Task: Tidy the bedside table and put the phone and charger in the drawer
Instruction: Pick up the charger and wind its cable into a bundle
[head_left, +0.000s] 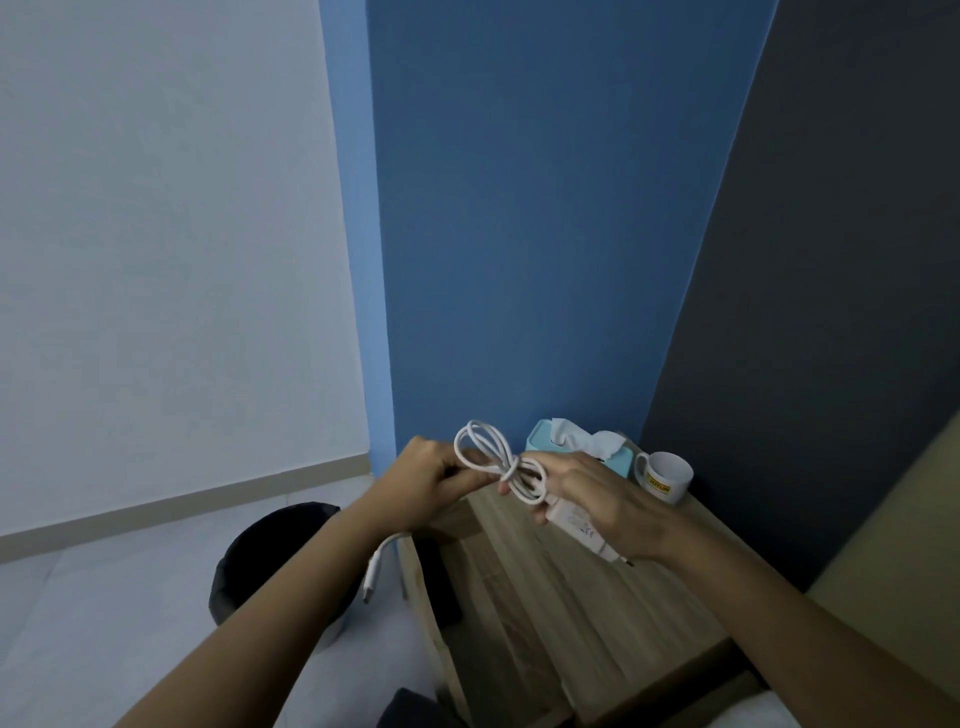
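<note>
Up above the wooden bench (561, 587), both hands work a white charger. The left hand (431, 480) sits at about 9 o'clock of the cable (491, 457), fingers closed together around the cable's gathered strands. The right hand (597, 499), at 3 o'clock of the loops, has its fingers clamped on the charger plug (582, 530), whose white body slants down toward 5 o'clock under the palm. Between the hands the cable forms a bow-like bundle, one loop rising toward 12 o'clock, a smaller one beside the right fingers. A loose end with its connector (375, 574) dangles below the left wrist, off the bench's left edge. At the bench's far end, toward 1 o'clock, stand a light-blue tissue box (540, 439) with tissue poking out and, just beside it, a white mug (667, 478). A dark round object (260, 561) rests on the floor at 8 o'clock.
</note>
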